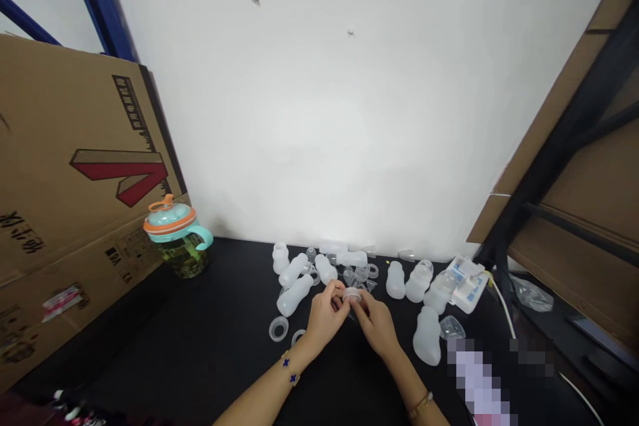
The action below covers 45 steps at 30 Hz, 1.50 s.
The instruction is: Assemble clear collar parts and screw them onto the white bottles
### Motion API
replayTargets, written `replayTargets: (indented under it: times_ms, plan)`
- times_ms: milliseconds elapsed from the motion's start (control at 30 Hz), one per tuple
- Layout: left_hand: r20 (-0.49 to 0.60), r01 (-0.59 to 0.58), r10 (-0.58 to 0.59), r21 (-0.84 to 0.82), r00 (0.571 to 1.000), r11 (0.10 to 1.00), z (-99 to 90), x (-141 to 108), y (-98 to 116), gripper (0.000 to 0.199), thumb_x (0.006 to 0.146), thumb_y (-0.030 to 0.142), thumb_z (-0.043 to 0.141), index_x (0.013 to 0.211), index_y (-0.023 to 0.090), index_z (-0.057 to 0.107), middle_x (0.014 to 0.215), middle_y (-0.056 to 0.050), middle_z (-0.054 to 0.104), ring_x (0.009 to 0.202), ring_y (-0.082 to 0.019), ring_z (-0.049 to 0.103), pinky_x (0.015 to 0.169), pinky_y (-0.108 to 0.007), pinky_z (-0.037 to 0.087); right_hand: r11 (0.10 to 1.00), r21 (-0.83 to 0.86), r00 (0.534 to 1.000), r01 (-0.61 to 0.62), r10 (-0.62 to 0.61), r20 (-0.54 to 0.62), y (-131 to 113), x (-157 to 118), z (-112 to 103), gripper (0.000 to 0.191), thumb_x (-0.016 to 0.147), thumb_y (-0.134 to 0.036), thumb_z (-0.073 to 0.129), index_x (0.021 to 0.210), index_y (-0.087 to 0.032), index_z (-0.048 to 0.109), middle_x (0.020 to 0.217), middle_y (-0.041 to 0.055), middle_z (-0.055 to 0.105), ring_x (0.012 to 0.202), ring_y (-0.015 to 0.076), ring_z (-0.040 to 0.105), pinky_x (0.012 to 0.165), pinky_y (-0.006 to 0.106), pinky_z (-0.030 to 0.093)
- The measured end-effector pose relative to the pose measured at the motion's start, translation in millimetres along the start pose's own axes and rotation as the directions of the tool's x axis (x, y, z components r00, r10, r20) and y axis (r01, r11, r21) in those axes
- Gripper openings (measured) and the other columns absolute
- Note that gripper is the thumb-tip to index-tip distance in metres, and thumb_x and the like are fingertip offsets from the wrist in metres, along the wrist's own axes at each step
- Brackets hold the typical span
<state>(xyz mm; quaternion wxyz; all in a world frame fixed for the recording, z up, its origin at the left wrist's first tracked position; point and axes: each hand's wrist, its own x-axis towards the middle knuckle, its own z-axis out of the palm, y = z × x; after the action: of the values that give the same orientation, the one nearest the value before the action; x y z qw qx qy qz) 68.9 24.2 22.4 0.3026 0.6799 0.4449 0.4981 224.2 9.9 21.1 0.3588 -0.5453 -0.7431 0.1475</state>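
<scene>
Between the fingertips of both hands is a whitish baby bottle collar ring [352, 293]. My left hand [323, 317] pinches it from the left, and my right hand [376, 325] grips its right side; whether a nipple sits in it I cannot make out. Just left of my left hand lies a frosted baby bottle body [295, 295], with more bodies behind it. A loose collar ring [278, 329] rests flat on the black table [200, 353], and another ring [298, 337] is partly hidden by my left wrist. Clear nipples and caps [351, 277] cluster beyond my fingers.
To the right stand bottle bodies [396, 280], a lying one [427, 336], a clear cap [452, 328] and a white-and-blue box [469, 285]. A teal-lidded jug [182, 239] stands left by a large carton [74, 166]. A white wall [319, 113] closes the back; a cable [504, 306] runs right.
</scene>
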Motion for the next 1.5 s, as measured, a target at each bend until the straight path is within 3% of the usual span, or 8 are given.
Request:
replayTargets:
  times_ms: [900,1267,1500]
  plan:
    - [0.013,0.071,-0.070,-0.128,0.997,0.989,-2.2,2.1,1.1,0.009,0.081,0.022,0.061,0.083,0.021,0.053,0.057,0.007,0.054,0.053,-0.011,0.054,0.053,-0.020,0.039,1.000,-0.006,1.000,0.003,-0.003,-0.025,1.3,0.2,0.6,0.050,0.099,-0.058,0.039,0.096,-0.019,0.070,0.055,-0.0021,0.054,0.050,0.0152,0.051,0.052,0.024,0.029]
    - [-0.025,0.083,-0.086,-0.105,0.996,0.991,-2.1,1.7,-2.6,0.013,0.088,0.034,0.059,0.089,0.021,0.055,0.062,0.004,0.061,0.057,-0.013,0.058,0.056,-0.022,0.042,0.999,0.042,0.998,-0.017,0.019,-0.056,3.7,3.2,1.9,0.048,0.096,-0.058,0.046,0.108,-0.018,0.070,0.059,-0.0013,0.059,0.052,0.0142,0.053,0.052,0.022,0.036]
    - [0.010,0.074,-0.074,-0.157,0.997,0.985,-3.5,2.0,-0.7,0.015,0.089,0.034,0.060,0.093,0.021,0.055,0.074,0.000,0.071,0.065,-0.016,0.066,0.055,-0.021,0.045,0.998,0.058,0.998,-0.018,0.022,-0.058,6.6,2.3,2.2,0.046,0.098,-0.056,0.044,0.106,-0.019,0.069,0.060,-0.0023,0.057,0.052,0.0140,0.053,0.051,0.023,0.035]
